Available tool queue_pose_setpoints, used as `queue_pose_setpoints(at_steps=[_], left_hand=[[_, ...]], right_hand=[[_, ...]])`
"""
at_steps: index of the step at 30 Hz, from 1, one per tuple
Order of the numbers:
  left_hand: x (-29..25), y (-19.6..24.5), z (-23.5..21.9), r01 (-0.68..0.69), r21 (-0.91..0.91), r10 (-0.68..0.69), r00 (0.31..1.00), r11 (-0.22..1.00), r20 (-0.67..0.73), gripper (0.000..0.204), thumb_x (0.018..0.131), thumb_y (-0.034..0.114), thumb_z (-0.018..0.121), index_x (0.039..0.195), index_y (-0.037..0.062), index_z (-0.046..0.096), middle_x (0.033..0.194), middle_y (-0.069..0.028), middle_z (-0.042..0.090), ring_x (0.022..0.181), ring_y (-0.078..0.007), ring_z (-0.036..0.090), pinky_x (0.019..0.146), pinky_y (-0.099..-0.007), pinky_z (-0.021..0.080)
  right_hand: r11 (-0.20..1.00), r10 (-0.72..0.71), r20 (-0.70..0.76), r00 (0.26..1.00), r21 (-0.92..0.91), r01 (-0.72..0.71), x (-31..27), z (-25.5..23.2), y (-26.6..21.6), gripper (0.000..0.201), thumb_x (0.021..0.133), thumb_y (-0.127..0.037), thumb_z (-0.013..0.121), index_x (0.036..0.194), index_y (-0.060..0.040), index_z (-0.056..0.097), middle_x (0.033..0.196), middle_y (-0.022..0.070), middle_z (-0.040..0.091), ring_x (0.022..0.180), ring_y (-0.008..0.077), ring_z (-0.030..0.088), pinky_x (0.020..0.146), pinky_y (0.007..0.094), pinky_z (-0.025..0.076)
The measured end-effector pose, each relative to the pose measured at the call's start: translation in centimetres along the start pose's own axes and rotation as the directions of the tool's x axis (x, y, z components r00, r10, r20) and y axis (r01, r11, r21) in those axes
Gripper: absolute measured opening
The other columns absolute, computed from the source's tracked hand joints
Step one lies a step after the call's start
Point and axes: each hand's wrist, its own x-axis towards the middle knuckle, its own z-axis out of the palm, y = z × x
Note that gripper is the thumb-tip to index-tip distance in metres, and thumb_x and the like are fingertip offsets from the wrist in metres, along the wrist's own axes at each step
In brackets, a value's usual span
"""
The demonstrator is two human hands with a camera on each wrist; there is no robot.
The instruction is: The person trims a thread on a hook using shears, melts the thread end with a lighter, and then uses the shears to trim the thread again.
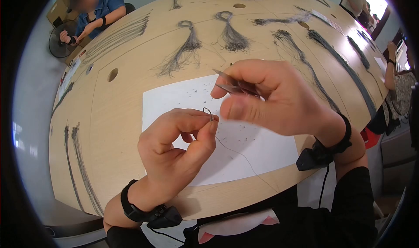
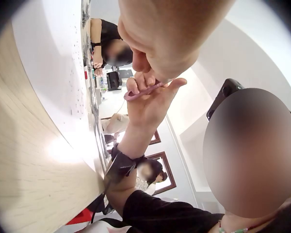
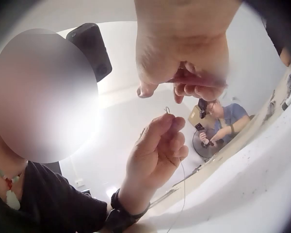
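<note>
Over the white paper sheet (image 1: 262, 156), my left hand (image 1: 174, 147) pinches a thin grey wire (image 1: 241, 154) between thumb and forefinger. A small wire loop (image 3: 167, 110) stands up above those fingertips, and the long tail trails down toward the table's near edge. To the right and slightly higher, my right hand (image 1: 275, 99) holds thread snips (image 1: 231, 87), their two pointed blades spread apart and aimed left. In the left wrist view, the snips' pink handle (image 2: 143, 93) lies across the right palm under curled fingers. The right thumb stands out from the handle, and the blades are apart from the wire.
Small dark clippings (image 1: 244, 139) dot the paper. Beyond it lie looped wire bundles (image 1: 190, 43), with more wire strands (image 1: 80, 160) at left and a long bundle (image 1: 345, 69) at right. A person (image 1: 102, 12) sits across the table (image 1: 131, 69), beside a fan (image 1: 61, 43).
</note>
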Motion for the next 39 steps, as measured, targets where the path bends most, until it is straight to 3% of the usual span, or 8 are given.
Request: queue_pose_setpoints(at_steps=[6, 9, 11, 20, 28, 31, 36, 39], left_hand=[[0.1, 0.1, -0.1, -0.170, 0.144, 0.162, 0.985, 0.975, 0.064, 0.007, 0.066, 0.000, 0.062, 0.071, 0.0006, 0.057, 0.070, -0.0046, 0.059, 0.056, -0.0089, 0.051, 0.048, -0.0177, 0.038], [-0.2, 0.1, 0.1, -0.077, 0.092, 0.073, 0.996, 0.993, 0.052, 0.007, 0.069, 0.001, 0.061, 0.074, 0.0002, 0.057, 0.071, -0.0055, 0.059, 0.057, -0.0080, 0.051, 0.049, -0.0178, 0.038], [-0.3, 0.1, 0.1, 0.176, -0.160, -0.163, 0.982, 0.971, 0.091, 0.006, 0.073, 0.002, 0.058, 0.079, -0.0007, 0.056, 0.074, -0.0069, 0.059, 0.062, -0.0079, 0.053, 0.052, -0.0189, 0.041], [-0.5, 0.0, 0.1, 0.302, -0.467, -0.240, 0.952, 0.831, 0.189, 0.009, 0.079, 0.004, 0.052, 0.085, -0.0015, 0.054, 0.079, -0.0090, 0.058, 0.072, -0.0107, 0.055, 0.059, -0.0213, 0.046], [-0.4, 0.4, 0.0, 0.260, -0.415, -0.227, 0.965, 0.872, 0.129, 0.010, 0.080, 0.008, 0.052, 0.084, -0.0011, 0.054, 0.078, -0.0095, 0.058, 0.066, -0.0113, 0.053, 0.057, -0.0217, 0.044], [-0.3, 0.3, 0.2, 0.252, -0.391, -0.230, 0.968, 0.885, 0.102, 0.011, 0.080, 0.011, 0.051, 0.084, 0.0013, 0.053, 0.077, -0.0095, 0.058, 0.060, -0.0103, 0.052, 0.054, -0.0201, 0.041], [-0.3, 0.3, 0.2, 0.261, -0.348, -0.243, 0.965, 0.901, 0.095, 0.011, 0.081, 0.014, 0.049, 0.085, 0.0037, 0.053, 0.077, -0.0091, 0.058, 0.056, -0.0090, 0.051, 0.051, -0.0185, 0.039], [-0.3, 0.3, 0.2, 0.278, -0.351, -0.257, 0.960, 0.894, 0.106, 0.012, 0.081, 0.014, 0.049, 0.084, 0.0037, 0.053, 0.077, -0.0090, 0.058, 0.056, -0.0089, 0.052, 0.051, -0.0184, 0.039]], right_hand=[[0.988, -0.138, 0.036, 0.990, -0.069, 0.140, -0.3, 1.1, 0.8, 0.008, 0.075, -0.007, 0.056, 0.075, 0.0010, 0.053, 0.062, -0.0017, 0.050, 0.052, 0.0021, 0.039, 0.045, 0.0165, 0.031], [0.998, -0.069, 0.032, 0.997, 0.011, 0.068, -0.3, 1.1, 1.0, 0.009, 0.077, -0.008, 0.054, 0.076, 0.0008, 0.053, 0.062, -0.0013, 0.050, 0.054, 0.0027, 0.040, 0.047, 0.0163, 0.032], [0.998, -0.067, 0.027, 0.997, 0.018, 0.066, -0.3, 1.1, 1.0, 0.009, 0.078, -0.008, 0.053, 0.077, 0.0009, 0.053, 0.063, -0.0008, 0.050, 0.055, 0.0031, 0.041, 0.048, 0.0164, 0.033], [0.992, -0.129, 0.047, 0.990, 0.009, 0.129, -0.3, 1.4, 1.4, 0.012, 0.081, -0.012, 0.050, 0.079, 0.0004, 0.051, 0.067, 0.0014, 0.052, 0.059, 0.0049, 0.044, 0.051, 0.0173, 0.035], [0.996, -0.088, 0.084, 0.993, -0.004, 0.088, -0.1, 0.7, 0.8, 0.009, 0.079, -0.010, 0.051, 0.078, -0.0009, 0.051, 0.065, -0.0009, 0.049, 0.058, 0.0039, 0.041, 0.050, 0.0177, 0.033], [0.999, -0.030, 0.020, 0.999, -0.026, 0.030, 0.0, 0.4, 0.6, 0.016, 0.076, -0.014, 0.054, 0.075, 0.0025, 0.051, 0.058, 0.0093, 0.050, 0.051, 0.0157, 0.045, 0.048, 0.0251, 0.037], [0.993, 0.010, -0.024, 1.000, -0.119, -0.012, 0.3, -0.3, 0.7, 0.014, 0.080, -0.014, 0.051, 0.074, -0.0010, 0.050, 0.058, -0.0039, 0.041, 0.054, 0.0030, 0.033, 0.046, 0.0178, 0.029], [0.988, 0.011, -0.012, 1.000, -0.155, -0.012, 0.3, 0.0, 0.5, 0.015, 0.079, -0.013, 0.051, 0.073, -0.0001, 0.049, 0.055, -0.0019, 0.040, 0.051, 0.0047, 0.032, 0.045, 0.0191, 0.029]])
